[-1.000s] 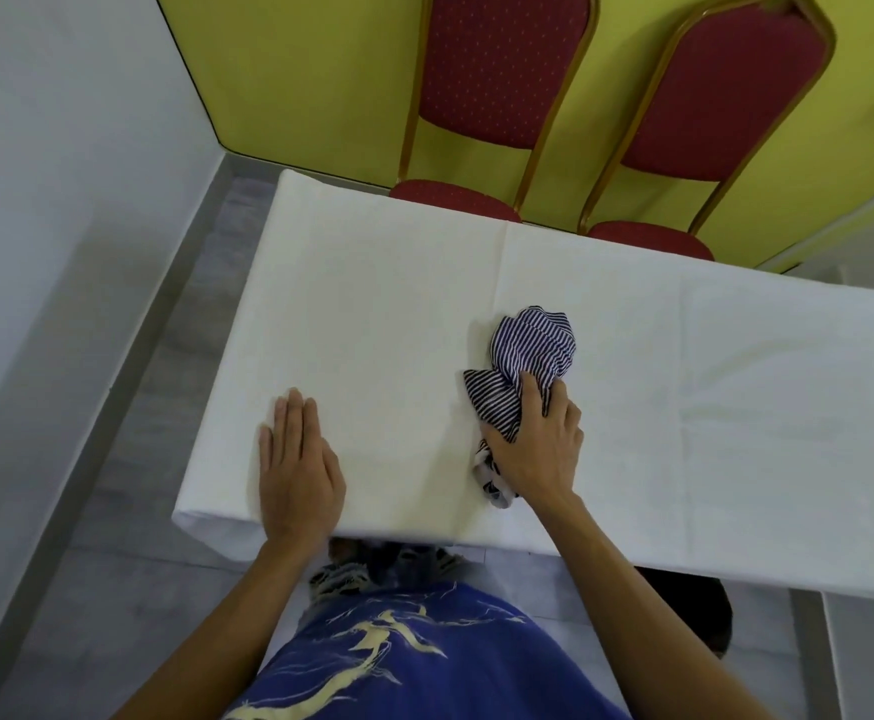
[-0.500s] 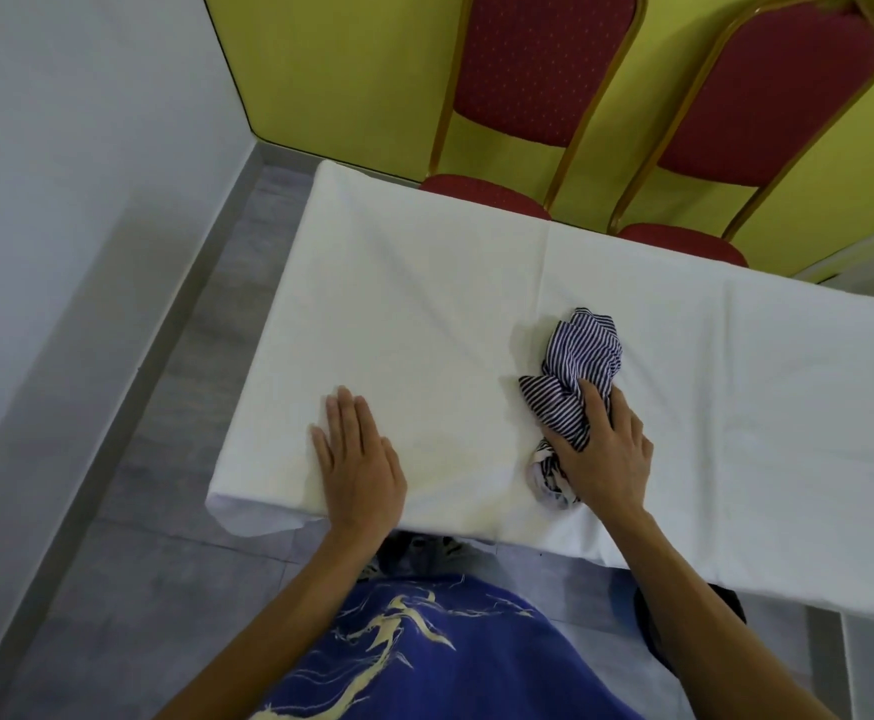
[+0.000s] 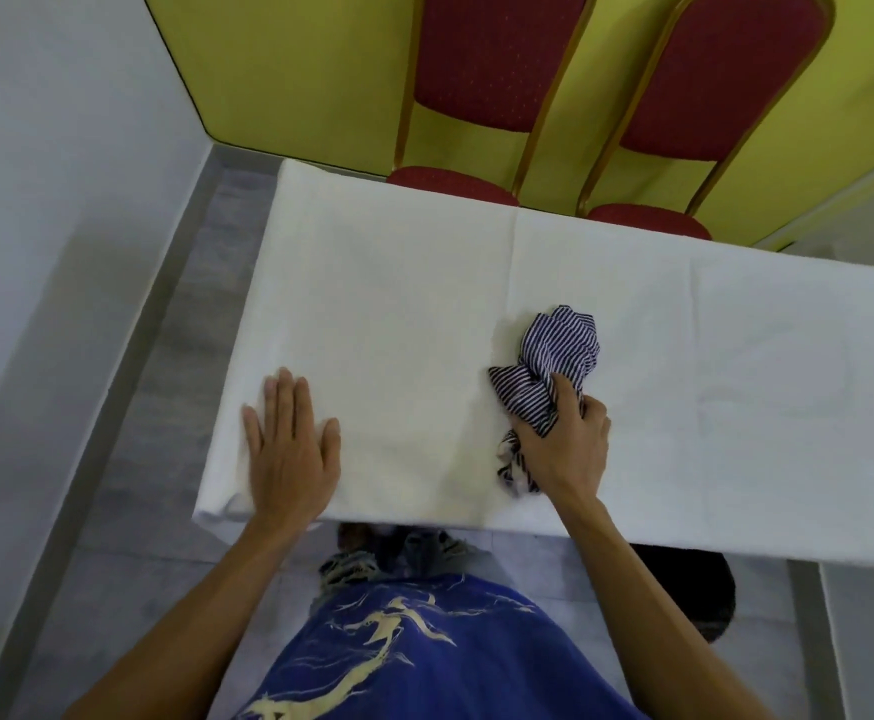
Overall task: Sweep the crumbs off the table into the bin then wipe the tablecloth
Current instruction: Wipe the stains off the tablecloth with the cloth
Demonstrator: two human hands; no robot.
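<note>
A white tablecloth [image 3: 414, 304] covers the table in front of me. My right hand [image 3: 570, 439] grips a crumpled blue-and-white striped rag [image 3: 554, 361] and presses it on the cloth near the front edge. My left hand [image 3: 289, 444] lies flat on the tablecloth, fingers straight, close to the near left corner. A dark round object [image 3: 694, 589] sits on the floor under the table's front edge at the right, partly hidden. I see no crumbs on the cloth.
Two red padded chairs with gold frames, the left chair [image 3: 481, 80] and the right chair [image 3: 710, 96], stand at the table's far side against a yellow wall. A grey wall runs along the left, with tiled floor [image 3: 128, 459] between it and the table.
My right hand and the rag stay at about the same spot on the cloth. My left hand stays flat near the corner. The view has shifted with my head.
</note>
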